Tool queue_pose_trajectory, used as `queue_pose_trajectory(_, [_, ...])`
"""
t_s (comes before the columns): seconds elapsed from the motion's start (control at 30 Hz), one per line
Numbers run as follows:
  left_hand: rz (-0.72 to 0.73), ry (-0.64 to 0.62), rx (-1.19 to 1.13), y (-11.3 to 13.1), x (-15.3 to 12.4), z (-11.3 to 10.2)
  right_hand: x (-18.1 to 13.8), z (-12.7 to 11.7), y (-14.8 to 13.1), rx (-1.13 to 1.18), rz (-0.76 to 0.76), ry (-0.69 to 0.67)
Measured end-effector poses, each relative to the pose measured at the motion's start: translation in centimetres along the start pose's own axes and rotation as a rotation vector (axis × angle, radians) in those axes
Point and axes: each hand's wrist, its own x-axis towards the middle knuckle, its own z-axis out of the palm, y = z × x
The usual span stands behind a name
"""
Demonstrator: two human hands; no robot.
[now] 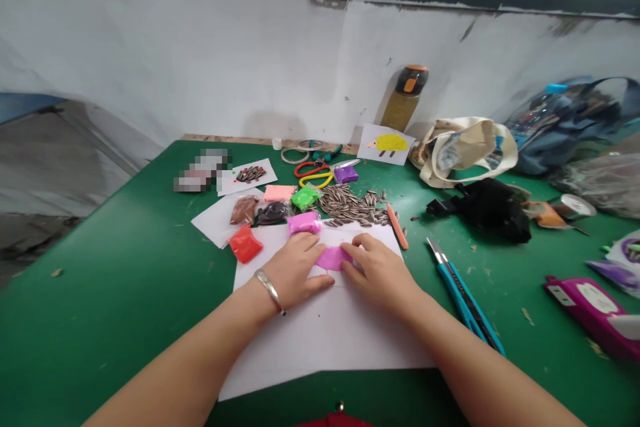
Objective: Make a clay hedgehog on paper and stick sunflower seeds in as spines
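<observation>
A flat piece of magenta clay [331, 257] lies on a white sheet of paper [320, 333] on the green table [125, 280]. My left hand [295, 267] rests on the paper at the clay's left edge, fingers pressed down on it; a silver bracelet circles that wrist. My right hand [377, 270] presses on the clay's right edge with its fingers curled. A pile of sunflower seeds [353, 207] lies just beyond the paper.
Bags of coloured clay [280, 210] sit behind the paper, scissors [315, 172] further back. An orange stick [397, 227] and blue knives [463, 293] lie right. A hedgehog picture [386, 144], bottle [406, 97], tote bag [465, 147] and purple case [595, 310] stand around.
</observation>
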Motion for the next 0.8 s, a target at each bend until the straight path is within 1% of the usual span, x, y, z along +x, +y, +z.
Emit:
queue_pose_trajectory(0.13, [0.0,0.001,0.024,0.13,-0.09,0.46,-0.14,0.33,-0.1,-0.046,-0.032,0.007])
queue_pose_trajectory(0.33, [-0.004,-0.019,0.028,0.21,-0.02,0.4,-0.11,0.68,-0.27,-0.128,-0.054,0.012])
queue_pose_trajectory(0.47, [0.002,-0.005,0.024,0.15,-0.05,0.44,-0.25,0.68,-0.03,-0.092,-0.058,0.013])
queue_pose_trajectory(0.63, [0.014,0.033,0.024,0.03,-0.03,0.67,-0.15,0.74,0.19,-0.006,-0.006,0.019])
queue_pose_trajectory(0.8, [0.012,0.009,0.039,0.2,0.11,0.5,0.09,0.59,-0.32,-0.048,-0.057,0.002])
